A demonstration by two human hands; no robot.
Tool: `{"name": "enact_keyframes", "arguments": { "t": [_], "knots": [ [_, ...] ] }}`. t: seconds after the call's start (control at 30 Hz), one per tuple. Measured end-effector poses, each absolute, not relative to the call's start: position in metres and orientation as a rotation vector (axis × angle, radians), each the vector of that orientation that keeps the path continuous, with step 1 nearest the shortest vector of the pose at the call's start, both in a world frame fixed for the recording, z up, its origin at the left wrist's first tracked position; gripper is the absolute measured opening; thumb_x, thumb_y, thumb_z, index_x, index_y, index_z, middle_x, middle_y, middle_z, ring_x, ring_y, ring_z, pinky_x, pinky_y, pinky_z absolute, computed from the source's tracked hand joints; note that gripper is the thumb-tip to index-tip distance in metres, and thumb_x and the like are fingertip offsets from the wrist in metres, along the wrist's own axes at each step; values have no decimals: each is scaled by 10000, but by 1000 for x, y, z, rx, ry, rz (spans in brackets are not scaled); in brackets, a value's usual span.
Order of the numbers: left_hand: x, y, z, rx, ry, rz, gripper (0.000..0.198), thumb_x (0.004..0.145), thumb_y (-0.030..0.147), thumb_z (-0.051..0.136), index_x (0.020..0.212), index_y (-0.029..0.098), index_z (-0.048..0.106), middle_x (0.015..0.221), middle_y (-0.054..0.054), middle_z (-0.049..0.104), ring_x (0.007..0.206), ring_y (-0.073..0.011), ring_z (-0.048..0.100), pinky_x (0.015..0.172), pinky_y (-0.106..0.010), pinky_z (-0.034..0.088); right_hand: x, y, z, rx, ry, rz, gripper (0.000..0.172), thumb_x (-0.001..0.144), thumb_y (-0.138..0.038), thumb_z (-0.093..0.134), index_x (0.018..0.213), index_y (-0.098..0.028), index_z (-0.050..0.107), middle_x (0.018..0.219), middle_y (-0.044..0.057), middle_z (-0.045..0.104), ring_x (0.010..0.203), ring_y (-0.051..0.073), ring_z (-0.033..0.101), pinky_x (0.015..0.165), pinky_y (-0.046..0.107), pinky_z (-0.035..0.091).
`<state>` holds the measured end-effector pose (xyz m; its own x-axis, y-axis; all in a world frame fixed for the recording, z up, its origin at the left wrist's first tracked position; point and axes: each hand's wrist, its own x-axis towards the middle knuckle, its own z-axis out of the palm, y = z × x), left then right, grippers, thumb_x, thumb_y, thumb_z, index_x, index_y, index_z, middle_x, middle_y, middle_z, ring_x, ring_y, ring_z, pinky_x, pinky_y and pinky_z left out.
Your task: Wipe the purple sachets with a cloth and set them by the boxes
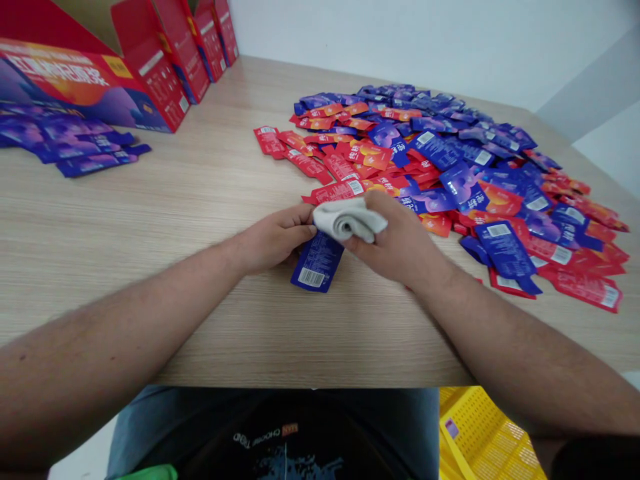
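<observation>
My left hand (280,239) pinches the side of a dark blue pouch (316,265), whose barcode end points toward me. In my right hand (400,237) is a rolled, light grey cloth (345,219), pressed over the pouch's upper end and hiding it. Just beyond both hands lies a red pouch (336,192) at the near edge of a large heap of red and blue pouches (435,143).
Several blue-purple pouches (75,143) lie at the left before an open red and blue carton (90,87). More red cartons (210,40) stand behind it. A yellow crate (490,433) sits below the table's front edge at the right. A white wall (400,40) rises behind.
</observation>
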<state>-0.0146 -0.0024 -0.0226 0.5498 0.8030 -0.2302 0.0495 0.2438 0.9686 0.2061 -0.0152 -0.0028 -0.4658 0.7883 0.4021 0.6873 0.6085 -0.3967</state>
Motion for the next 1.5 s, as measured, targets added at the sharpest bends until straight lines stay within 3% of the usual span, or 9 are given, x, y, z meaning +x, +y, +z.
{"name": "enact_keyframes", "arguments": {
  "t": [0.5, 0.67, 0.83, 0.97, 1.13, 1.27, 1.43, 1.5],
  "knots": [
    [-13, -3, -20, 1081, 882, 678, 129, 821, 231, 664, 861, 197, 547, 675, 29, 559, 542, -104, 515, 505, -210, 423, 198, -24, -5, -1180, -2283, 322, 237, 890, -366, 641, 1064, -207, 622, 1034, 89, 702, 964, 262, 647, 815, 377, 498],
    [-13, -2, -21, 1063, 851, 727, 117, 793, 184, 651, 836, 183, 542, 664, 28, 559, 538, -97, 520, 506, -199, 421, 192, -33, -4, -950, -2688, 467, 235, 851, -267, 663, 1075, -214, 615, 1051, 74, 673, 956, 238, 642, 791, 347, 505],
    [-12, -2, -17, 996, 914, 722, 105, 824, 167, 603, 861, 200, 512, 679, 27, 583, 531, -114, 551, 486, -219, 467, 197, -27, -5, -1075, -2410, 308, 251, 865, -290, 678, 1085, -196, 604, 1070, 93, 683, 1048, 257, 627, 886, 374, 499],
    [-14, -1, -18, 1010, 883, 731, 113, 818, 178, 618, 860, 199, 515, 670, 28, 575, 527, -107, 541, 475, -206, 456, 196, -30, -3, -896, -2733, 480, 253, 833, -230, 685, 1078, -199, 629, 1044, 75, 679, 924, 229, 648, 766, 339, 510],
    [-14, 0, -18, 955, 904, 729, 137, 796, 178, 630, 864, 204, 514, 716, 19, 598, 568, -126, 591, 510, -238, 501, 202, -22, -5, -1060, -2395, 337, 238, 862, -333, 681, 1057, -208, 625, 1043, 92, 700, 986, 258, 650, 843, 382, 510],
    [-13, -1, -17, 972, 889, 742, 136, 788, 174, 639, 840, 197, 515, 674, 28, 563, 537, -105, 543, 491, -210, 457, 204, -19, -5, -884, -2599, 492, 232, 823, -261, 689, 1046, -224, 635, 1033, 68, 700, 953, 235, 652, 806, 352, 516],
    [-13, -2, -16, 992, 902, 712, 126, 815, 167, 621, 841, 203, 503, 676, 33, 557, 536, -106, 535, 492, -214, 455, 205, -14, -8, -1160, -2292, 325, 282, 893, -406, 645, 1086, -202, 662, 1063, 100, 705, 985, 267, 653, 848, 388, 508],
    [-13, -2, -17, 996, 893, 714, 114, 826, 172, 616, 842, 200, 506, 677, 30, 558, 540, -105, 532, 505, -218, 457, 205, -13, -9, -1119, -2302, 344, 268, 886, -386, 647, 1075, -197, 663, 1060, 98, 709, 973, 260, 657, 848, 383, 509]
  ]
}}
